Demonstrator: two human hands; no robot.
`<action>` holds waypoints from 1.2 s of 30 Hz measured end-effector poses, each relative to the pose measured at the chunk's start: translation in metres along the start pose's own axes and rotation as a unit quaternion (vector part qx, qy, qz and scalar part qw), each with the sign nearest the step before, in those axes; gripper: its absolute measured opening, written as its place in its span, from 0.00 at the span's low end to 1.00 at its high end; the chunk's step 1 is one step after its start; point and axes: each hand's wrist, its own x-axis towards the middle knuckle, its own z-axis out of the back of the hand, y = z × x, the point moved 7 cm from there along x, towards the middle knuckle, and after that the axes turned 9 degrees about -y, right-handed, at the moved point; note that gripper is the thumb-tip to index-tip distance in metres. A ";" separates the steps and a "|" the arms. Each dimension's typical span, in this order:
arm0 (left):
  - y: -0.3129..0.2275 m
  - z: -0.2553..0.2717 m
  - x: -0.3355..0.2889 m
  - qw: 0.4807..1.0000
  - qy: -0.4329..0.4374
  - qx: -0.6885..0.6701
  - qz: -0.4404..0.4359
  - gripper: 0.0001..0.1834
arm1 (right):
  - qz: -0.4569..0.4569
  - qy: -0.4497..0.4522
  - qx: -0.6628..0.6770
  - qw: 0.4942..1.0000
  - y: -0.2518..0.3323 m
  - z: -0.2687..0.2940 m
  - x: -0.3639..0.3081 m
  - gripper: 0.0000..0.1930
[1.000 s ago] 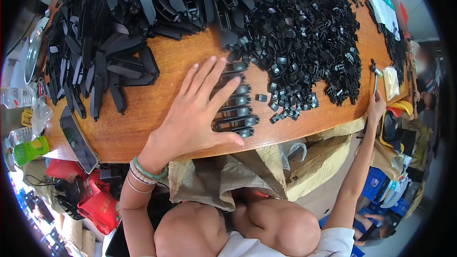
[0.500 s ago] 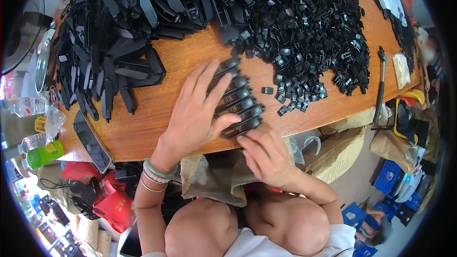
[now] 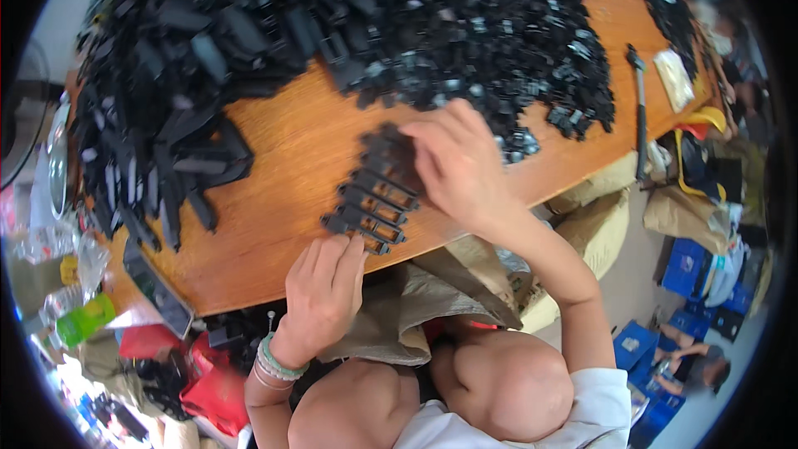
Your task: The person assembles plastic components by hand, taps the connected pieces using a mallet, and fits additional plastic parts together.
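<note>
A row of long black plastic parts point(image 3: 371, 206), set side by side with open slots showing, lies on the wooden table in front of me. My left hand point(image 3: 324, 293), with bracelets at the wrist, is closed at the row's near end, its fingertips on the nearest part. At the far end my right hand point(image 3: 462, 168) is closed, thumb and fingers pinching at the row's upper parts. That end is blurred, and the right fingers partly hide it.
A heap of long black plastic pieces point(image 3: 187, 108) covers the table's far left. Small black clips point(image 3: 532, 41) are piled at the far right. A phone point(image 3: 156, 287) lies by the left edge, and a black-handled tool point(image 3: 641, 116) at the right. Brown sacks point(image 3: 582, 249) stand below the table.
My left hand has moved off the top of the row to its near end. My right hand has gone from the near end to the far end. The view has shifted.
</note>
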 end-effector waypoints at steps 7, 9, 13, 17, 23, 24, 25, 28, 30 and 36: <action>-0.019 -0.027 0.009 0.997 0.020 0.022 -0.071 0.15 | -0.022 -0.079 0.029 0.996 -0.016 0.035 -0.003 0.13; -0.020 -0.028 0.008 0.997 0.005 0.016 -0.069 0.16 | -0.099 -0.165 -0.049 0.980 -0.042 0.080 -0.024 0.12; -0.006 -0.020 -0.003 0.995 -0.050 0.060 -0.058 0.19 | -0.211 -0.222 -0.209 0.929 -0.096 0.129 -0.073 0.08; 0.000 -0.022 -0.008 0.994 -0.062 0.071 -0.051 0.19 | -0.219 -0.163 -0.270 0.923 -0.112 0.128 -0.080 0.09; 0.002 -0.023 -0.007 0.995 -0.079 0.043 -0.047 0.18 | -0.160 -0.249 -0.246 0.923 -0.081 0.133 -0.077 0.07; 0.002 -0.024 -0.006 0.995 -0.088 0.021 -0.039 0.18 | -0.165 -0.244 -0.236 0.926 -0.064 0.130 -0.077 0.07; 0.001 -0.018 -0.006 0.994 -0.094 0.026 -0.049 0.17 | -0.197 -0.201 -0.101 0.954 -0.048 0.114 -0.074 0.07; 0.005 -0.011 -0.015 0.992 -0.109 0.023 -0.060 0.17 | -0.154 -0.022 0.133 0.979 0.014 0.057 -0.054 0.08; 0.011 -0.028 -0.016 0.993 -0.101 0.009 -0.056 0.17 | -0.159 0.016 0.148 0.976 0.017 0.028 -0.057 0.09; 0.005 -0.016 -0.014 0.991 -0.106 0.015 -0.084 0.14 | -0.124 0.068 0.151 0.978 0.041 0.011 -0.049 0.11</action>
